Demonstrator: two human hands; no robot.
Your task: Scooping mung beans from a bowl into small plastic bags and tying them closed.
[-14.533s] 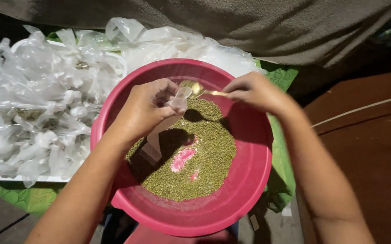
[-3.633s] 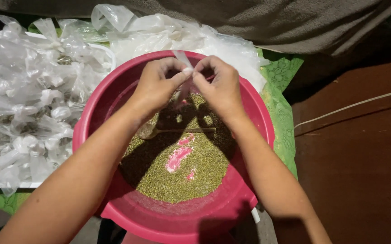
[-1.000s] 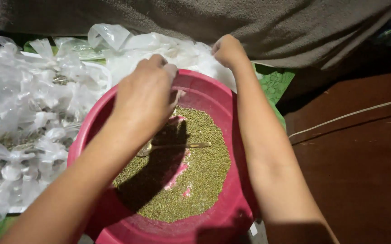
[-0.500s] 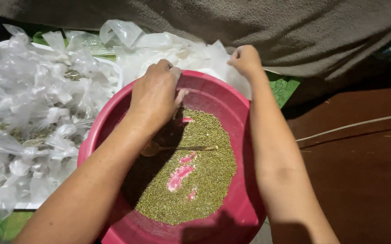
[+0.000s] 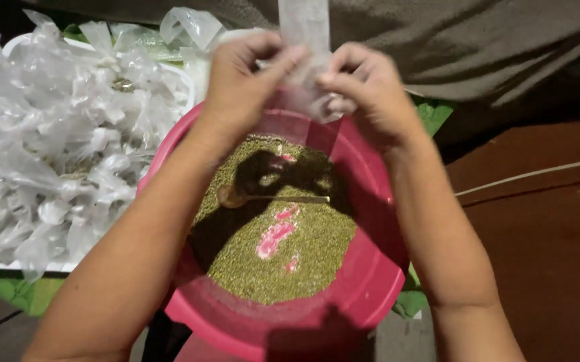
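Both hands have risen from the basin's far rim since half a second ago and now meet above it, with a clear plastic bag drawn up between them; the right hand, which had been out on the bag stack, has come back over the basin.

Left hand: at 11 o'clock of the basin, fingers pinched shut on the clear plastic bag. Right hand: at 1 o'clock, fingertips likewise closed on the same bag. The bag stands upright between the two hands, its top running out of the upper edge of the view; its lower part is blurred, so contents cannot be told.

Pink basin: round, directly below the hands, holding a bed of small green grains with a bare pink patch near the centre. A spoon lies flat on the grains, bowl toward 9 o'clock, handle toward 3 o'clock, untouched by either hand.

Pile of filled and knotted clear bags: at 9 o'clock of the basin, resting on a white tray. Green sheet shows beneath the tray. Grey cloth spans 12 o'clock. A brown surface lies at 3 o'clock, crossed by a pale cord.
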